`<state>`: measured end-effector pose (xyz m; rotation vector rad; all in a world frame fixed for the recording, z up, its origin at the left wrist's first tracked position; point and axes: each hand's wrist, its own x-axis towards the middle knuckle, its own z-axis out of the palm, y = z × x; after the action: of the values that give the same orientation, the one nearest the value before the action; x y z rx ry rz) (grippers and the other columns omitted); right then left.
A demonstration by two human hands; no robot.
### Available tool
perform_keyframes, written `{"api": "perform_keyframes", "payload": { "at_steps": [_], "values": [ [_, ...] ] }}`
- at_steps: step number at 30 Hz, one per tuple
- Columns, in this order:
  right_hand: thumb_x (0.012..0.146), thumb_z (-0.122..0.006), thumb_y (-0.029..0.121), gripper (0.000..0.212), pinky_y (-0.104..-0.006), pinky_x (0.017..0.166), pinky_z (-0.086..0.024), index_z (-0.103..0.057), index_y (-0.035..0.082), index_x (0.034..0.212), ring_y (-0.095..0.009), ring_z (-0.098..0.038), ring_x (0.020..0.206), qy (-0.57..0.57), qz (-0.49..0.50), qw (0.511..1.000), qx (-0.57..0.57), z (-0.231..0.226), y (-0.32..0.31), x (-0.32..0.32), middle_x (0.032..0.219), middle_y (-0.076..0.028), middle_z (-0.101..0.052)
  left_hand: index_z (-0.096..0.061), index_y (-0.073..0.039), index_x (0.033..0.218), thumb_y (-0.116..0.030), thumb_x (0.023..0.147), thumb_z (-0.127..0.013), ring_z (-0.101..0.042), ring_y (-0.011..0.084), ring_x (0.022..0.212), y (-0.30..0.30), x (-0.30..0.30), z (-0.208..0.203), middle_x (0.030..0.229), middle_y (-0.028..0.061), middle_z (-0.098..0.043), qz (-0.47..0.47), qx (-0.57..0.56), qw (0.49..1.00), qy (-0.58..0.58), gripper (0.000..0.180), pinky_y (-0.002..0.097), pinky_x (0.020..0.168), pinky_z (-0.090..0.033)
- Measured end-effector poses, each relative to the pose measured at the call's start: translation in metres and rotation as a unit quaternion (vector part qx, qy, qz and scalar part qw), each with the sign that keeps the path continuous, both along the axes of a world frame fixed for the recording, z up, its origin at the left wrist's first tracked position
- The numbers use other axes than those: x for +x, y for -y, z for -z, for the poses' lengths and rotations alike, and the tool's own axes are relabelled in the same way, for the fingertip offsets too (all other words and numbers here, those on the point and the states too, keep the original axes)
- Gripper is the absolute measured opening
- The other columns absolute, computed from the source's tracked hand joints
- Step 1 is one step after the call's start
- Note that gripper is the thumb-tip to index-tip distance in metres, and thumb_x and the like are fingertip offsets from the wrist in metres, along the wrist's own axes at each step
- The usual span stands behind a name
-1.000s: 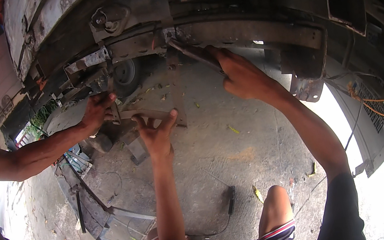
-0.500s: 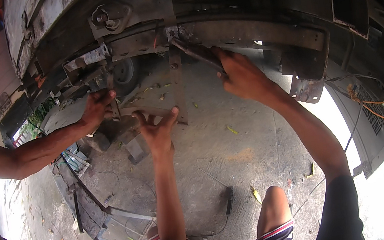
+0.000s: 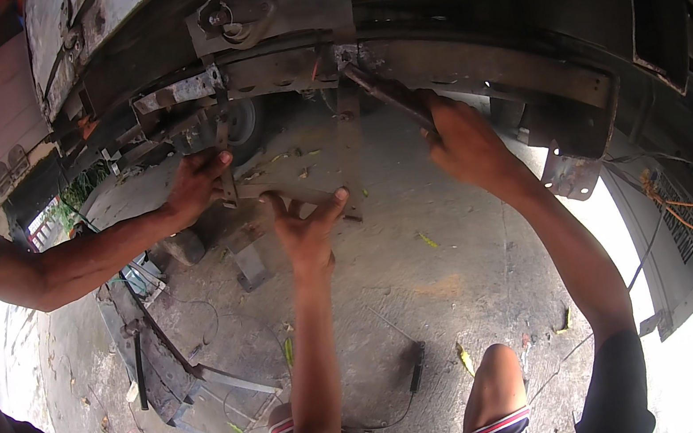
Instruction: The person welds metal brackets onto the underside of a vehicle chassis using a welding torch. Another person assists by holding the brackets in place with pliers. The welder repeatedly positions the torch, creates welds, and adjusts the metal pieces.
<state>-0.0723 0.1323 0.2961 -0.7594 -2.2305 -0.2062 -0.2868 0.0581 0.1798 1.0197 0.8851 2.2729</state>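
The flat, rusty grey metal bracket plate (image 3: 297,183) hangs just left of the frame's centre, under the vehicle's dark, dirty steel cross-member (image 3: 467,64). The left hand (image 3: 305,230) presses up against the plate's lower edge, palm open, fingers spread, propping rather than clasping. The right hand (image 3: 465,140), right of centre, is closed round the handle of a long dark steel bar or wrench (image 3: 386,94) whose far end reaches up-left to the joint where plate meets frame. Another person's hand (image 3: 198,183), coming from the left edge, grips the plate's left end by its upright rusty strip (image 3: 226,158).

The likely trouble: the plate rests only on an open palm and the helper's fingers, so if the bar frees the joint suddenly the plate could drop onto the left wrist or the bare knees (image 3: 495,373) at the bottom of the frame. The bar could also slip off, driving the knuckles into the cross-member's edge.

Room is tight upward: the underbody arches across the whole top, with a pale angled metal bracket (image 3: 571,174) hanging just right of the right wrist. Downward is freer, stained concrete floor (image 3: 462,271), though a dark hand tool with a cable (image 3: 415,366) lies near the knees and a long black metal part (image 3: 152,353) sprawls at lower left.
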Motion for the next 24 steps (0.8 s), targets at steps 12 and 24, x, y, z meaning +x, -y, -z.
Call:
{"api": "perform_keyframes", "payload": {
  "at_steps": [12, 24],
  "values": [
    [0.078, -0.064, 0.008, 0.042, -0.0560, 0.080, -0.051, -0.051, -0.002, 0.118, -0.047, -0.064, 0.086, 0.033, 0.080, 0.996, 0.002, -0.004, 0.006, 0.000, 0.088, -0.027, -0.064, -0.024, -0.006, 0.148, -0.001, 0.073, -0.083, -0.064, 0.0225, 0.099, 0.002, 0.006, -0.002, 0.123, 0.0142, -0.057, 0.007, -0.003, 1.000, 0.014, 0.095, 0.0306, 0.071, -0.055],
    [0.079, -0.065, 0.016, 0.026, -0.0487, 0.067, -0.055, -0.060, 0.000, 0.099, -0.038, -0.068, 0.078, 0.075, 0.185, 0.976, 0.089, -0.008, 0.011, -0.002, 0.084, -0.020, -0.066, -0.023, -0.007, 0.149, 0.000, 0.074, -0.083, -0.063, 0.0224, 0.100, -0.002, 0.004, 0.000, 0.123, 0.0147, -0.056, 0.006, -0.002, 1.000, 0.011, 0.096, 0.0286, 0.068, -0.055]
  ]
}}
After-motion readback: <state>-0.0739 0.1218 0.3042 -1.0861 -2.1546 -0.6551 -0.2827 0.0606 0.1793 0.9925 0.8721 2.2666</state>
